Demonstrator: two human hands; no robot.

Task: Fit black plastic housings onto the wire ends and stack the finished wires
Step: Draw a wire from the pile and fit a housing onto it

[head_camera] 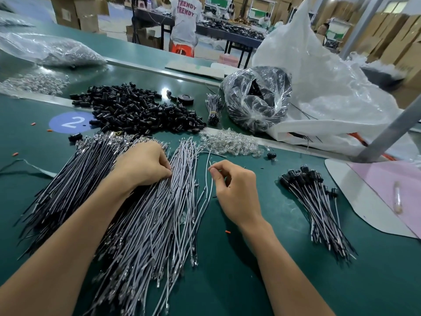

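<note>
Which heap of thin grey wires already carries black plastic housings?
The small heap right of the right hand: black housings cap its far ends; others lack them.

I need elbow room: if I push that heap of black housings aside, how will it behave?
The heap of black housings is loose, so it would probably spread rather than slide whole. The pieces look round, and strays lie apart, so some may roll.

on the table [227,281] the loose wires [141,213] spread near left, my left hand [143,165] on them, my right hand [234,190] just right of them. the heap of housings [141,110] lies far of them, a tied wire bundle [213,108] and a bag [257,99] to its right. the finished wires [319,206] lie well right.
</note>
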